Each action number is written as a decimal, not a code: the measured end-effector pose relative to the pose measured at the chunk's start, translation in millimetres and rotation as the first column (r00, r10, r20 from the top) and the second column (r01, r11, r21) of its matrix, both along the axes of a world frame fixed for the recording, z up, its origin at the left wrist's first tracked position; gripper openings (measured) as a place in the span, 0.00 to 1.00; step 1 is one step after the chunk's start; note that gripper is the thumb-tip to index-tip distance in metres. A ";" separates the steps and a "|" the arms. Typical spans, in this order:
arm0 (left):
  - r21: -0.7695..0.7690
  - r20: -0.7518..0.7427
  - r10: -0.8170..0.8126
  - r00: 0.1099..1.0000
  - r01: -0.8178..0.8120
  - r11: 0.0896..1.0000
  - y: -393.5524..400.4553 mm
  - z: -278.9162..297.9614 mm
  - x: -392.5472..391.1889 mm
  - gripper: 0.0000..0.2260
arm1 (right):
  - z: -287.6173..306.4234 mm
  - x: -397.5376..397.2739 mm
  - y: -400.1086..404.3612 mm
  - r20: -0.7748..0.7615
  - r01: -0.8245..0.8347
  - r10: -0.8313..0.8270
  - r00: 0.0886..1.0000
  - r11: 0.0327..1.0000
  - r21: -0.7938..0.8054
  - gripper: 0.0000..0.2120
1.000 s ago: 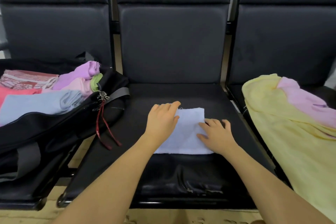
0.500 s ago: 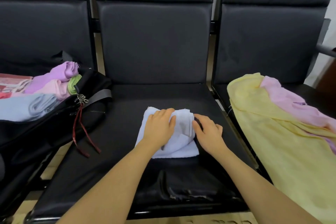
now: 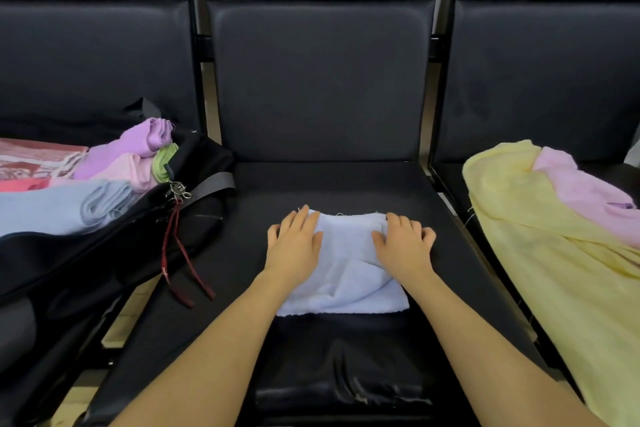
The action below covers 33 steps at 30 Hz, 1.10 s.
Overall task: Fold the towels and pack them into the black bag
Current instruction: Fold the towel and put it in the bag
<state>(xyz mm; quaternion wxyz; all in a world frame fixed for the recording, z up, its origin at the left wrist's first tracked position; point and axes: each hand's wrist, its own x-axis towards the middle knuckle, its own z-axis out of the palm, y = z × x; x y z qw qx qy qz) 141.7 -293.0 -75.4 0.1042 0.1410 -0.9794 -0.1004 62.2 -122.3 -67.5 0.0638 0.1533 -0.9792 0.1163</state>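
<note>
Both of your hands lie palm-down on the light blue towel [image 3: 346,267] at the centre of the frame. Your left hand [image 3: 294,246] covers the towel's upper-left corner, fingers extended and flat, pressing the cloth against the middle seat [image 3: 346,184]. Your right hand [image 3: 403,246] covers the upper-right corner; its fingers bend slightly at the knuckles over the towel's right edge and rest on the cloth. Neither hand grips or pinches the fabric.

The light blue towel is folded into a compact rectangle. Its near edge runs across the lower centre of the frame, and soft creases cross its right half.

The black bag [image 3: 104,253] sits open on the seat at the left of the frame, well apart from the towel under your hands. It already holds several folded towels:
- a blue towel [image 3: 52,208] nearest the bag's front wall;
- a purple towel [image 3: 138,146] and a pink towel [image 3: 131,170] behind it;
- a green towel [image 3: 164,161] at the right end;
- a red patterned towel [image 3: 31,159] at the far left edge.

Dark red zipper cords [image 3: 176,253] hang from the bag's metal pulls down its front wall.

At the right of the frame, an unfolded yellow towel [image 3: 554,270] is draped over the right-hand seat, with an unfolded pink cloth [image 3: 585,191] lying on top of it.
</note>
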 end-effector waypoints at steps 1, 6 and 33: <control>-0.019 0.007 -0.020 1.000 0.020 1.000 -1.3 -1.2 -3.0 0.21 | -1.3 -1.6 -0.9 -0.013 -0.006 0.006 1.000 1.000 0.022 0.21; -0.032 -0.020 -0.035 0.999 0.034 0.999 -10.4 -4.5 -19.4 0.19 | 3.0 -15.8 2.1 0.053 0.069 -0.067 0.996 0.997 -0.042 0.20; 0.044 0.180 -0.110 0.978 0.103 0.994 -15.3 -22.7 -14.6 0.24 | -14.3 -5.0 -6.5 0.192 -0.378 0.350 0.917 0.916 0.134 0.24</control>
